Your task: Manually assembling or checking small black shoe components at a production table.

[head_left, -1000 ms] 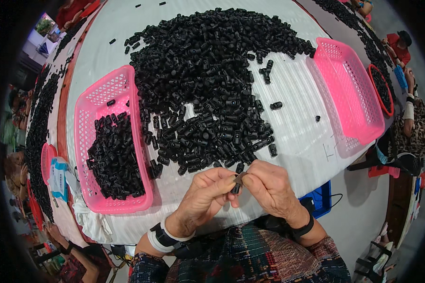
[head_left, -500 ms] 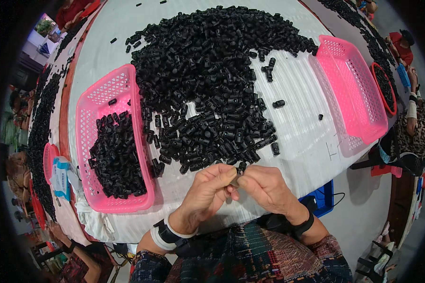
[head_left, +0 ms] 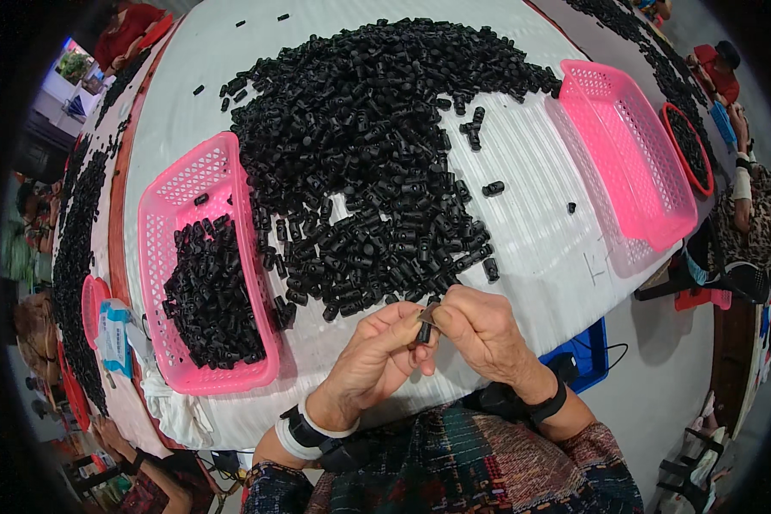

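In front of my body, both hands meet at the near edge of the heap. My left hand (head_left: 373,349) pinches a small black plastic cord lock (head_left: 423,332) between thumb and fingers. My right hand (head_left: 487,336) is closed on a thin, flat, greyish piece (head_left: 431,312), which touches the upper end of the cord lock; its kind is too small to make out. Beyond my fingers spreads a large heap of similar black cord locks (head_left: 360,128). At the left, a pink basket (head_left: 270,360) holds many more of them.
A second pink basket (head_left: 638,171) stands at the right with nothing in it. Single cord locks lie scattered between it and the heap. A blue crate (head_left: 593,355) sits below the table's right edge. White cloth (head_left: 176,409) and a blue-white packet (head_left: 114,336) lie left. Other people work at neighbouring tables.
The cord lock between my hands now shows more plainly, pointing down toward me, with the greyish piece at its top. My right hand has shifted slightly up; the view has turned a little.
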Demonstrator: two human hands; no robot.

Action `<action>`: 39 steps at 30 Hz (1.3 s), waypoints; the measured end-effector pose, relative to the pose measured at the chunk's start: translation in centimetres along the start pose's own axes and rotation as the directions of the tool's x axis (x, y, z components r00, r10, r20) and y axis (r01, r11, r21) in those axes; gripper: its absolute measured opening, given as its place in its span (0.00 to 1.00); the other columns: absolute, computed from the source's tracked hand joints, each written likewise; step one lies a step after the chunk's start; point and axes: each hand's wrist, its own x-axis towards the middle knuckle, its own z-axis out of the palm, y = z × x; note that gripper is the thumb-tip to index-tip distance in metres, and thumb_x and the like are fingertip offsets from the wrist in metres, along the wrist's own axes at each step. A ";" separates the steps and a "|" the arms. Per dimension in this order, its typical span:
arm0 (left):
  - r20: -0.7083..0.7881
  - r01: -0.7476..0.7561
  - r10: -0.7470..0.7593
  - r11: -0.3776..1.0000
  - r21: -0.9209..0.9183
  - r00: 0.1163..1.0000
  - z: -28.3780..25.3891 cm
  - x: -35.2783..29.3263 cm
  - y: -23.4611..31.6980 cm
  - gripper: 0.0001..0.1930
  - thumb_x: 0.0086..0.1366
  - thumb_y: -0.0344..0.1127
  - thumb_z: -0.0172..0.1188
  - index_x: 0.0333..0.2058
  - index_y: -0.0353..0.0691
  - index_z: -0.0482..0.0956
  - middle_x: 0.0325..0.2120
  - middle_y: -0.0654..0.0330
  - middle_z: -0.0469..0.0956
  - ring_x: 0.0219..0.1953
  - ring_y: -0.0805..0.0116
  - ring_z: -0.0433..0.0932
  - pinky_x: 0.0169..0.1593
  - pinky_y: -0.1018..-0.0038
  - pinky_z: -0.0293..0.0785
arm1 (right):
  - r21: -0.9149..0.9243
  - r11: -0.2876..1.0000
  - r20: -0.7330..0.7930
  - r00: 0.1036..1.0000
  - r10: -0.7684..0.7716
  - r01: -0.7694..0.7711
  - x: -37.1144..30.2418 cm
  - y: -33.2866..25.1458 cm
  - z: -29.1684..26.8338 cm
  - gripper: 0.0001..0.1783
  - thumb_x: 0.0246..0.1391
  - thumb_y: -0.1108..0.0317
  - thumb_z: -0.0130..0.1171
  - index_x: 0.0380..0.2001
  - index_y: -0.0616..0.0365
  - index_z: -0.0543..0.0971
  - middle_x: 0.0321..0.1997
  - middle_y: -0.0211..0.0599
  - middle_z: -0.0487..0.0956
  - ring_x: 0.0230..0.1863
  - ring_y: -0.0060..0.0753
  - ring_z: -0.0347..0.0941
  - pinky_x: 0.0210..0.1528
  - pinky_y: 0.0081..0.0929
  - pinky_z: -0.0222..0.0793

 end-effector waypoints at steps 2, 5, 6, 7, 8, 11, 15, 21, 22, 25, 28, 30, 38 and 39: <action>-0.006 0.019 -0.019 0.996 -0.084 1.000 0.1 0.0 0.1 0.08 0.62 0.31 0.52 0.37 0.34 0.71 0.26 0.60 0.73 0.24 0.76 0.70 0.29 0.75 0.72 | -0.006 1.000 0.003 1.000 0.001 -0.001 0.0 0.1 0.0 0.10 0.54 0.69 0.51 0.22 0.62 0.74 0.18 0.35 0.72 0.20 0.32 0.71 0.21 0.25 0.64; -0.006 0.035 -0.036 0.995 -0.095 0.999 -0.1 0.2 0.1 0.07 0.62 0.31 0.52 0.37 0.34 0.71 0.26 0.60 0.73 0.24 0.76 0.70 0.29 0.74 0.72 | -0.026 1.000 0.006 1.000 -0.007 0.007 0.0 0.3 0.1 0.10 0.53 0.68 0.52 0.21 0.61 0.74 0.18 0.35 0.72 0.20 0.32 0.71 0.20 0.25 0.64; -0.007 0.035 -0.036 0.995 -0.095 0.999 -0.1 0.2 0.1 0.07 0.62 0.31 0.52 0.37 0.34 0.71 0.26 0.60 0.73 0.24 0.76 0.70 0.29 0.74 0.72 | -0.042 0.999 0.005 1.000 -0.014 0.014 0.0 0.4 0.2 0.10 0.53 0.68 0.52 0.21 0.61 0.73 0.17 0.35 0.72 0.19 0.32 0.71 0.20 0.26 0.64; -0.011 0.041 -0.043 0.994 -0.102 0.999 -0.1 0.2 0.1 0.07 0.61 0.31 0.52 0.37 0.34 0.71 0.26 0.60 0.73 0.24 0.76 0.70 0.29 0.75 0.72 | -0.040 0.999 0.005 1.000 -0.013 0.014 0.1 0.5 0.2 0.10 0.53 0.68 0.52 0.21 0.61 0.73 0.17 0.35 0.72 0.19 0.32 0.71 0.20 0.26 0.64; -0.015 0.048 -0.050 0.993 -0.110 0.999 -0.2 0.2 0.1 0.07 0.61 0.30 0.52 0.37 0.34 0.71 0.26 0.60 0.73 0.24 0.76 0.70 0.29 0.75 0.72 | -0.058 0.998 0.003 1.000 -0.012 0.012 0.0 0.5 0.2 0.10 0.53 0.68 0.53 0.20 0.61 0.73 0.17 0.35 0.72 0.19 0.32 0.70 0.20 0.26 0.64; -0.046 0.051 -0.057 0.991 -0.120 0.997 -0.7 0.4 -0.1 0.06 0.61 0.30 0.52 0.36 0.34 0.71 0.26 0.59 0.73 0.24 0.76 0.70 0.28 0.75 0.72 | -0.086 0.996 0.012 1.000 -0.006 0.007 0.0 0.7 0.3 0.10 0.53 0.68 0.53 0.20 0.61 0.73 0.17 0.36 0.72 0.19 0.33 0.70 0.20 0.26 0.64; -0.064 0.017 -0.022 0.996 -0.084 0.998 -0.9 0.6 -0.1 0.06 0.61 0.30 0.52 0.35 0.34 0.72 0.26 0.59 0.73 0.24 0.75 0.70 0.28 0.76 0.72 | -0.017 0.999 0.030 0.999 0.037 -0.037 -0.5 1.3 0.6 0.09 0.52 0.70 0.52 0.22 0.61 0.74 0.18 0.38 0.71 0.19 0.35 0.69 0.20 0.28 0.63; -0.086 -0.011 0.003 0.996 -0.093 0.996 -0.6 0.7 -0.1 0.07 0.62 0.33 0.53 0.33 0.34 0.73 0.25 0.59 0.74 0.23 0.76 0.71 0.27 0.76 0.71 | -0.108 0.981 -0.139 0.974 -0.177 0.163 -0.4 0.5 -1.1 0.11 0.43 0.67 0.61 0.28 0.62 0.75 0.21 0.39 0.71 0.22 0.37 0.69 0.21 0.29 0.63; -0.101 -0.030 0.020 0.995 -0.095 0.995 -0.5 0.6 -0.2 0.07 0.62 0.32 0.52 0.33 0.35 0.73 0.26 0.60 0.74 0.24 0.75 0.71 0.28 0.76 0.71 | -0.109 0.979 -0.146 0.972 -0.186 0.171 -0.4 0.3 -0.7 0.11 0.43 0.67 0.61 0.28 0.62 0.75 0.21 0.39 0.71 0.22 0.37 0.69 0.21 0.29 0.63; -0.153 -0.049 0.038 0.996 -0.071 0.988 1.0 0.9 -0.5 0.06 0.62 0.32 0.52 0.33 0.36 0.73 0.27 0.61 0.75 0.26 0.75 0.73 0.30 0.77 0.71 | -0.415 0.851 -0.228 0.869 -0.439 0.321 -0.9 0.0 0.5 0.18 0.35 0.66 0.65 0.33 0.61 0.76 0.25 0.35 0.72 0.19 0.33 0.66 0.19 0.26 0.60; -0.148 -0.085 0.078 0.995 -0.044 0.986 1.7 0.4 -0.4 0.06 0.63 0.32 0.51 0.33 0.37 0.74 0.27 0.62 0.75 0.28 0.76 0.74 0.33 0.78 0.71 | -0.541 0.752 -0.191 0.815 -0.547 0.377 -1.0 -0.4 0.7 0.18 0.34 0.68 0.64 0.34 0.63 0.76 0.24 0.33 0.71 0.19 0.30 0.65 0.18 0.25 0.59; -0.087 -0.109 0.106 0.993 -0.041 0.991 1.8 0.2 -0.5 0.06 0.63 0.33 0.51 0.33 0.38 0.74 0.28 0.62 0.76 0.28 0.75 0.74 0.34 0.79 0.71 | -0.547 0.743 -0.198 0.803 -0.563 0.386 -1.1 -0.6 0.8 0.19 0.33 0.70 0.63 0.34 0.63 0.77 0.23 0.32 0.71 0.18 0.29 0.65 0.17 0.25 0.57; -0.221 -0.129 0.123 0.992 -0.011 0.967 2.8 -1.0 -1.0 0.06 0.63 0.33 0.52 0.33 0.38 0.74 0.28 0.63 0.75 0.28 0.76 0.73 0.32 0.80 0.71 | -0.535 0.720 -0.212 0.755 -0.620 0.441 -2.0 -0.2 1.5 0.21 0.28 0.74 0.62 0.34 0.65 0.78 0.21 0.29 0.69 0.16 0.26 0.62 0.17 0.23 0.52; -0.223 -0.135 0.130 0.991 -0.010 0.966 2.7 -1.2 -1.1 0.06 0.63 0.33 0.52 0.33 0.38 0.74 0.28 0.63 0.75 0.28 0.76 0.73 0.32 0.80 0.71 | -0.528 0.718 -0.212 0.749 -0.628 0.452 -2.1 -0.2 1.5 0.20 0.28 0.75 0.62 0.34 0.65 0.78 0.20 0.29 0.69 0.16 0.26 0.62 0.17 0.23 0.52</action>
